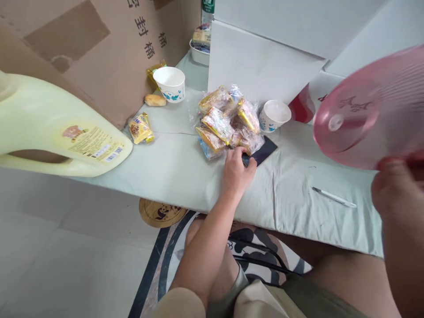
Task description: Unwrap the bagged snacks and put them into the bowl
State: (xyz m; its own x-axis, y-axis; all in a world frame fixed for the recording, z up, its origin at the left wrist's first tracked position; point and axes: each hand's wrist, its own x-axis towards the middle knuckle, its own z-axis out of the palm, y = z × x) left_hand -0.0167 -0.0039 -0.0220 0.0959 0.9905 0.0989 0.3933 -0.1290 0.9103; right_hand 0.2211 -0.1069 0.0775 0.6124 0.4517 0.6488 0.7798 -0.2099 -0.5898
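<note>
My left hand [239,171] is at the front of a pile of plastic-wrapped pastries [217,121], its thumb and index finger apart. Its fingertips touch the lowest packets, and part of the fingers is hidden. Beneath the pile and the hand lies a dark flat item [265,152]. On the right, my right hand [397,181] grips the rim of a translucent pink plastic basin [351,110], which is tilted on its side above the table and cut off by the frame edge. The basin's inside is not visible.
Paper cups [174,86] [274,115] stand either side of the pile. A yellow snack packet [141,128], a small bread roll [155,100] and a large pale-yellow jug [62,128] are left. A white pen [334,197] lies right. Cardboard [99,44] and white boxes [258,62] stand behind.
</note>
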